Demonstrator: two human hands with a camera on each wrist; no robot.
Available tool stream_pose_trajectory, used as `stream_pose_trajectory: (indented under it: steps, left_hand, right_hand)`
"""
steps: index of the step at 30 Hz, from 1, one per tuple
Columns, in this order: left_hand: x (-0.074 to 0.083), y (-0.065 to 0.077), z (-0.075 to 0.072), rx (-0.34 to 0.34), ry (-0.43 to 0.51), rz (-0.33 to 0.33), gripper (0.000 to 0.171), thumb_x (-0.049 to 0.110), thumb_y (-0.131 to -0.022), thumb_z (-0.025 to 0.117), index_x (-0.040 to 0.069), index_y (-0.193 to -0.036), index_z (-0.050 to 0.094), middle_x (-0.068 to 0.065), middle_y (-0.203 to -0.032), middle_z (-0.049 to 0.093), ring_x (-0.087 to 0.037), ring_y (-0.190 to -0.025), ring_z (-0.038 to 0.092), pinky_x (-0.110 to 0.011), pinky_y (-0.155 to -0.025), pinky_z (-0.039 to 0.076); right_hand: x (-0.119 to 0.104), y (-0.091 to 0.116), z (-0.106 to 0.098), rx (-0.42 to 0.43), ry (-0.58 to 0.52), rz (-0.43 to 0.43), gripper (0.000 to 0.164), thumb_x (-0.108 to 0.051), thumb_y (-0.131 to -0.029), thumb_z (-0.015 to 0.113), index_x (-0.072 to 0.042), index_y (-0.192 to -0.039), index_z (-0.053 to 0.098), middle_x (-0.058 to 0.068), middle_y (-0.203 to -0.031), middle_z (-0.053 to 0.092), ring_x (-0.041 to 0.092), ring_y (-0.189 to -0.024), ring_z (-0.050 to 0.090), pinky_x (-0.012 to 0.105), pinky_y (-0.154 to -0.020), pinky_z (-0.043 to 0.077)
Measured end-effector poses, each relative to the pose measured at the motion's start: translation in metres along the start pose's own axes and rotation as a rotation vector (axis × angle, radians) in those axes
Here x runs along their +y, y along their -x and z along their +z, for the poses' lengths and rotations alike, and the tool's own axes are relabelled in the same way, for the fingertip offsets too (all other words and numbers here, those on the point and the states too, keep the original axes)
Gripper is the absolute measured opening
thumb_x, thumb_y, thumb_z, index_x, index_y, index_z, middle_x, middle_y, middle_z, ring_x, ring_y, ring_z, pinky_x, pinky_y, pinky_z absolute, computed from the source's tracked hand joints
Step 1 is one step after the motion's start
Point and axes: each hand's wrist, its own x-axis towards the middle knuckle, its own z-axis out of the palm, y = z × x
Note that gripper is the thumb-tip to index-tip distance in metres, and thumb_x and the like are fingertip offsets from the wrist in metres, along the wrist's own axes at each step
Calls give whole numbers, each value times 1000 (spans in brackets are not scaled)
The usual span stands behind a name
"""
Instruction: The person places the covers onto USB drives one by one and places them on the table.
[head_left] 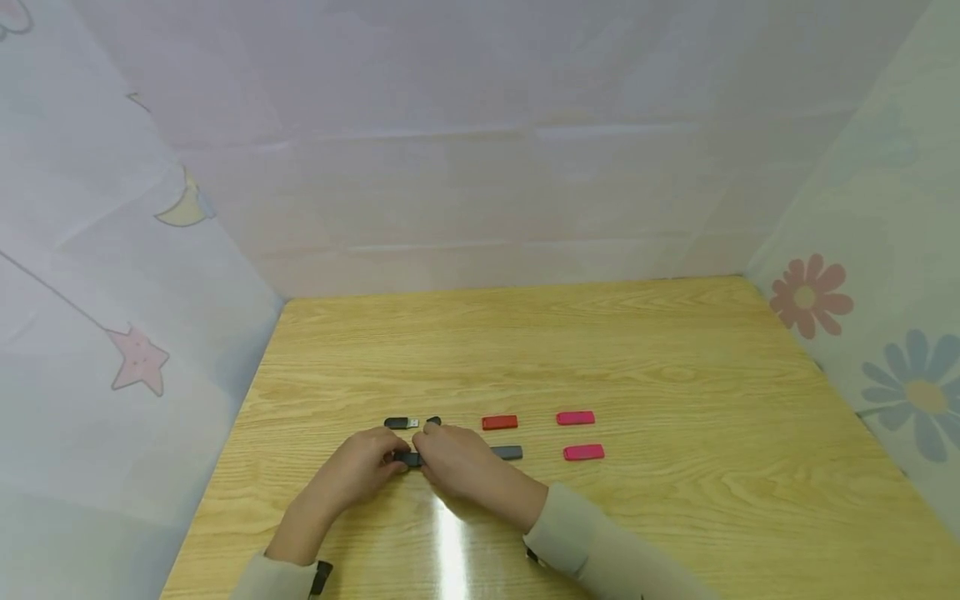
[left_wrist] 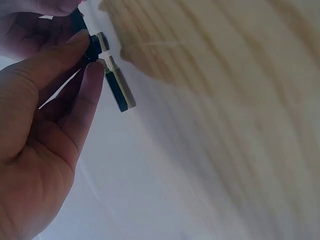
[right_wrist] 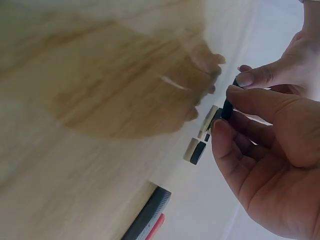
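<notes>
My left hand (head_left: pixel 358 468) and right hand (head_left: pixel 463 463) meet over the table, both pinching a dark USB stick (head_left: pixel 407 459) between thumb and fingers. In the right wrist view, the dark stick (right_wrist: pixel 228 107) runs between the two hands' fingertips, which hide part of it. Just beyond the hands lies an uncapped black USB stick (head_left: pixel 396 423), its metal plug bare and facing right. Its small black cap (head_left: pixel 433 420) lies apart from it, behind the right hand's knuckles. To the right of that hand is a grey USB stick (head_left: pixel 507 452), partly covered by it.
A red USB stick (head_left: pixel 499 422) lies behind the grey one. Two pink USB sticks (head_left: pixel 575 417) lie farther right, one behind the other. The wooden table (head_left: pixel 675 367) is bordered by pale patterned sheets (head_left: pixel 480 200) at the back and sides.
</notes>
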Motion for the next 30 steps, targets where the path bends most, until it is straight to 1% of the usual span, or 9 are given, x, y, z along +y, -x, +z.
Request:
stream_pose_trajectory:
  steps: [6, 10, 16, 22, 25, 27, 30]
  left_hand:
    - [-1, -2, 1, -21, -3, -24, 16, 10, -83, 82, 10, -99, 77, 7, -89, 66, -4, -76, 54, -28, -70, 51]
    - [-1, -2, 3, -24, -6, -27, 16, 10, -82, 83, 11, -97, 78, 7, -88, 65, -5, -77, 54, -28, -71, 51]
    - [-1, -4, 5, -31, -7, -50, 16, 9, -81, 83, 11, -96, 77, 7, -87, 65, -6, -77, 55, -30, -72, 52]
    - [3, -6, 5, -47, -2, -81, 16, 8, -82, 82, 11, -96, 76, 7, -89, 63, -7, -77, 54, -30, -71, 51]
    - [4, -6, 3, -65, 2, -90, 19, 9, -83, 82, 9, -100, 75, 6, -91, 63, -7, -75, 53, -29, -69, 49]
    - [4, -6, 1, -71, 16, -113, 21, 10, -84, 81, 9, -104, 74, 4, -94, 65, -7, -76, 53, -29, -69, 50]
    - [4, -6, -5, -65, 34, -161, 25, 13, -85, 80, 10, -109, 73, 2, -100, 68, -8, -79, 57, -31, -71, 52]
  right_hand:
    - [-2, -4, 3, -11, 6, 0, 8, -21, -96, 69, -14, -99, 68, -2, -91, 61, 7, -67, 51, 22, -55, 44]
    - [-4, -6, 5, -27, 22, 5, 8, -22, -97, 68, -14, -101, 68, -2, -92, 60, 7, -69, 52, 22, -56, 46]
    - [-4, -8, 7, -26, 40, 20, 8, -22, -97, 67, -14, -99, 67, -2, -91, 59, 8, -66, 52, 23, -54, 46]
    - [-3, -7, 4, -52, -5, 49, 11, -23, -94, 70, -13, -99, 67, 0, -90, 58, 9, -66, 50, 23, -55, 45]
    - [-1, -6, 3, -60, -32, 60, 15, -26, -93, 72, -14, -100, 66, -1, -91, 57, 8, -67, 50, 23, -56, 45]
    - [2, -4, 3, -59, -60, 69, 17, -28, -94, 73, -15, -102, 65, -2, -91, 58, 8, -68, 52, 23, -57, 46]
    - [9, -4, 2, -58, -90, 94, 23, -32, -94, 72, -15, -108, 65, -3, -95, 61, 9, -74, 58, 25, -59, 48]
